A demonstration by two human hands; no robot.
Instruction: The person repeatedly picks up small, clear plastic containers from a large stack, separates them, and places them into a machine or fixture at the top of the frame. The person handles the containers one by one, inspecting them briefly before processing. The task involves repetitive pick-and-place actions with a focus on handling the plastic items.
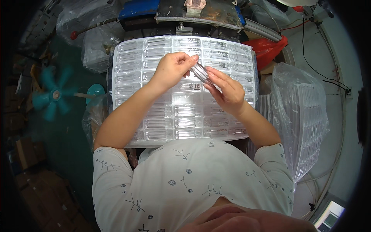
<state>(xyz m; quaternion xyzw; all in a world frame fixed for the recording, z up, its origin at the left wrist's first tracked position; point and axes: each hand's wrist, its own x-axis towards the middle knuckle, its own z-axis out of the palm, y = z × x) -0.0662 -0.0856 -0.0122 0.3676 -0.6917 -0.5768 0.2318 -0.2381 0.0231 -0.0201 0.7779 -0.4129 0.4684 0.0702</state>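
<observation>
Above the middle of a white compartment tray [115,73], both hands hold a clear, shiny plastic tube [199,72] that slants down to the right. The fingers and thumb of my left hand [173,67] close on its upper left end. My right hand [228,89] grips the lower right end between thumb and fingers. Rows of similar clear tubes [156,123] lie flat in the tray's compartments, several with dark lettering. My hands hide a few of the middle compartments.
A worn metal machine [216,15] with a blue part [139,8] stands behind the tray. Stacked trays in clear plastic [305,120] stand at right, near a red bag [270,52]. A teal fan [56,94] is at left, with cardboard boxes [50,193] below.
</observation>
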